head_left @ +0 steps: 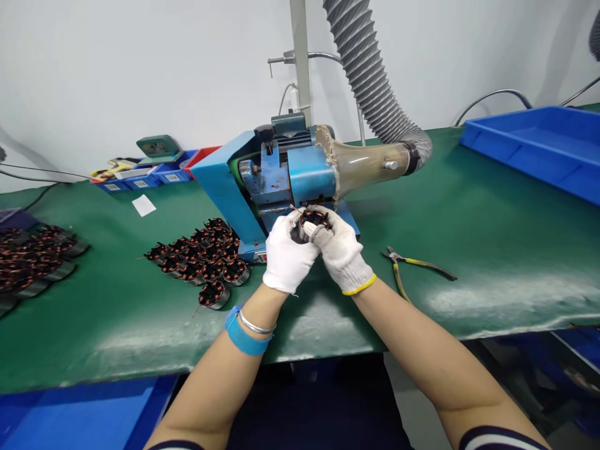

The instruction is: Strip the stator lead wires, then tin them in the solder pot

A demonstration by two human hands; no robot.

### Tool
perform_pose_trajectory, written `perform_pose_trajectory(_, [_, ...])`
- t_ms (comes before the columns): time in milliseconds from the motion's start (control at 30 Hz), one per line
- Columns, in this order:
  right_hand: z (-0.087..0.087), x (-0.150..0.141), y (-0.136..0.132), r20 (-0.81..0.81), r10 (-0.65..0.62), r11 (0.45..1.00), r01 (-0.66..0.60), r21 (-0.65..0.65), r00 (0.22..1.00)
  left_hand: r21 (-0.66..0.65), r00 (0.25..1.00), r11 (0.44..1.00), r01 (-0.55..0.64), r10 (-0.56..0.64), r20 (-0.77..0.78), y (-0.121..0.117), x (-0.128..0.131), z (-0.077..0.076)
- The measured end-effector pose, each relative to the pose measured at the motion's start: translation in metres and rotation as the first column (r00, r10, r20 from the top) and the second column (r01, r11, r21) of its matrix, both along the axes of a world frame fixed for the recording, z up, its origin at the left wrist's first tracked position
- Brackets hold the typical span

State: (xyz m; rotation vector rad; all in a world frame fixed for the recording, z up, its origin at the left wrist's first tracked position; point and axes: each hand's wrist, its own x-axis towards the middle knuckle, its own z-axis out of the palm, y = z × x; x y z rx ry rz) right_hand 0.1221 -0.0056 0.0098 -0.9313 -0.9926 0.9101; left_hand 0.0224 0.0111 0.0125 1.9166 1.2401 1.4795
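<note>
- Head view: we clamp a wire-wound core [315,218] between our gloved left hand [291,253] and gloved right hand [341,247], just in front of the blue machine [312,175].
- Left of the machine, we see clustered cores [213,244] on the green table [154,331].
- Right of the machine, we see pliers [395,255], handles spread, and, farther right, a blue tray [529,150].
</note>
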Motion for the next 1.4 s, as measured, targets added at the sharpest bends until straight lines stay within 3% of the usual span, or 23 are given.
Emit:
perform_pose_trajectory(133, [-0.001,-0.004,-0.001,-0.017,-0.034,0.999,0.034,-0.018,0.999,-0.043,1.0,0.999,0.027,-0.027,0.017,0.0,0.002,0.001])
perform_pose_trajectory(233, [-0.001,-0.005,-0.009,0.042,-0.073,0.997,0.073,-0.003,0.996,0.007,0.994,0.995,0.098,-0.098,0.043,-0.005,-0.004,-0.004])
perform_pose_trajectory(333, [0.002,0.002,-0.021,0.271,-0.043,0.996,0.02,0.086,0.962,0.112,0.985,0.98,0.165,-0.169,0.026,-0.014,-0.016,-0.011])
perform_pose_trajectory(400, [0.005,0.013,-0.027,0.451,-0.006,0.987,-0.066,0.144,0.893,0.128,0.978,0.973,0.193,-0.201,0.05,-0.02,-0.023,-0.012])
perform_pose_trajectory(567, [0.014,0.034,-0.03,0.611,0.143,0.928,-0.32,0.19,0.779,-0.062,0.953,0.971,0.232,-0.214,0.215,-0.022,-0.031,0.001])
perform_pose_trajectory(633, [0.015,0.033,-0.031,0.65,0.07,0.929,-0.286,0.233,0.756,-0.143,0.939,0.942,0.303,-0.269,0.215,-0.022,-0.033,0.007])
perform_pose_trajectory(733, [0.016,0.031,-0.032,0.687,-0.104,0.955,-0.121,0.272,0.72,-0.237,0.892,0.87,0.433,-0.376,0.249,-0.024,-0.035,0.011])
perform_pose_trajectory(867, [0.019,0.043,-0.03,0.476,-0.224,0.967,0.132,0.22,0.851,-0.308,0.865,0.829,0.468,-0.356,0.354,-0.027,-0.033,0.011])
perform_pose_trajectory(933, [0.022,0.05,-0.029,0.409,-0.228,0.97,0.171,0.17,0.884,-0.318,0.861,0.829,0.46,-0.329,0.387,-0.026,-0.032,0.011])
perform_pose_trajectory(1000, [0.024,0.05,-0.031,0.503,-0.121,0.985,0.042,0.164,0.856,-0.324,0.866,0.834,0.448,-0.315,0.388,-0.025,-0.032,0.012])
perform_pose_trajectory(1067, [0.025,0.044,-0.033,0.635,-0.031,0.978,-0.108,0.179,0.772,-0.331,0.873,0.834,0.44,-0.312,0.375,-0.025,-0.034,0.012])
perform_pose_trajectory(1133, [0.024,0.038,-0.034,0.664,0.004,0.973,-0.156,0.169,0.748,-0.357,0.856,0.804,0.475,-0.33,0.398,-0.026,-0.034,0.011])
perform_pose_trajectory(1200, [0.024,0.036,-0.032,0.515,0.045,0.989,-0.109,0.095,0.856,-0.392,0.81,0.739,0.547,-0.351,0.469,-0.029,-0.033,0.011])
perform_pose_trajectory(1267, [0.024,0.039,-0.027,0.21,0.037,0.999,-0.036,-0.008,0.977,-0.404,0.765,0.689,0.602,-0.351,0.541,-0.033,-0.03,0.011])
perform_pose_trajectory(1333, [0.024,0.042,-0.023,-0.006,-0.021,0.996,0.021,-0.086,1.0,-0.396,0.758,0.699,0.595,-0.325,0.566,-0.034,-0.028,0.011])
perform_pose_trajectory(1400, [0.025,0.041,-0.023,0.01,0.016,0.995,-0.014,-0.096,1.0,-0.382,0.779,0.742,0.551,-0.292,0.555,-0.033,-0.028,0.011])
